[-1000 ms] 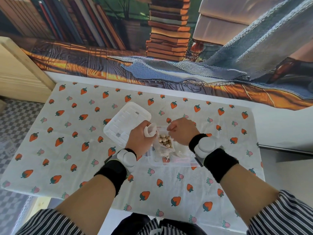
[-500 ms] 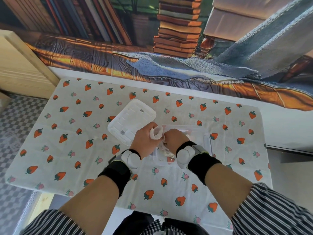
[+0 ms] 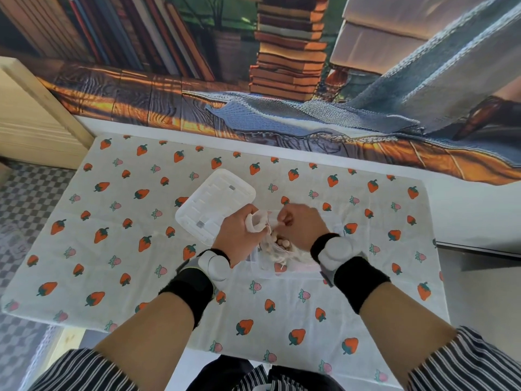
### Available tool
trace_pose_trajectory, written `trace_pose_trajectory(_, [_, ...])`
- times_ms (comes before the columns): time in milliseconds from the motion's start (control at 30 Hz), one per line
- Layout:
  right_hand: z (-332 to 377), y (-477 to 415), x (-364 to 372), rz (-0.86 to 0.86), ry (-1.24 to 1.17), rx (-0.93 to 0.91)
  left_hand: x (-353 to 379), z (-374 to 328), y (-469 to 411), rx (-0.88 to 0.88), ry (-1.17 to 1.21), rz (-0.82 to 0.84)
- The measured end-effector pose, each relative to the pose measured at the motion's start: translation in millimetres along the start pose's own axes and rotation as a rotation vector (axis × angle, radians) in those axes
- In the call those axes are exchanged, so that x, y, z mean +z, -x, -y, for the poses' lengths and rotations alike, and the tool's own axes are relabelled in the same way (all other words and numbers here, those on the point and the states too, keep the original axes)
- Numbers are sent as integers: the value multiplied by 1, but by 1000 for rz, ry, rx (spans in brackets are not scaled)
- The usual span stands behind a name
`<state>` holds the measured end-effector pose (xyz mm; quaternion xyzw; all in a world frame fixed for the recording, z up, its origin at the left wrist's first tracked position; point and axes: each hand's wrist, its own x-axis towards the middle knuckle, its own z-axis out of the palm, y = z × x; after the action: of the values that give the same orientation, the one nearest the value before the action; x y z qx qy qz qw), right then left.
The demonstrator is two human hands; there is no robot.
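Note:
A clear plastic box (image 3: pixel 255 259) stands on the strawberry-print tablecloth (image 3: pixel 112 249) near the table's middle. Above it is a small mesh bag (image 3: pixel 277 248) filled with round beige nuts. My left hand (image 3: pixel 239 235) grips the bag's bunched white top edge (image 3: pixel 255 221). My right hand (image 3: pixel 300 228) is curled at the other side of the bag's mouth and pinches its thin drawstring. The bag's lower part rests in the box, partly hidden by my hands.
The box's white ribbed lid (image 3: pixel 214 204) lies flat just left of my left hand. A pale wooden frame (image 3: pixel 36 108) stands off the table's left corner. A printed backdrop of books hangs behind the table. Checkered floor lies at the left.
My right hand has moved from low beside the box up to the bag's mouth, close to my left hand. The left hand has kept its grip on the bag's top.

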<state>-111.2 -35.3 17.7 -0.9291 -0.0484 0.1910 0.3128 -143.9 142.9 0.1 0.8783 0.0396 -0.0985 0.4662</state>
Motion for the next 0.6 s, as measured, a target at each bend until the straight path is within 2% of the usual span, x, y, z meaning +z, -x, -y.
trace_pose_trajectory(100, [12, 7, -33, -99, -360, -5, 3, -1, -1, -36, 13, 11])
trace_pose_trajectory(167, [24, 11, -47, -105, -452, -85, 6, -5, -1, -40, 6, 19])
trace_pose_trajectory(300, [42, 20, -53, 25, -284, -200, 11, -11, -2, -46, 41, 44])
trace_pose_trajectory(433, [41, 22, -48, 76, -195, -220, 13, -12, -2, -36, 70, 65])
trace_pose_trajectory(533, [30, 18, -48, -44, -348, -150, 12, -12, -1, -39, 61, 30])
trace_pose_trajectory(600, [19, 13, -46, -124, -287, -87, 11, -10, 1, -47, 53, 25])
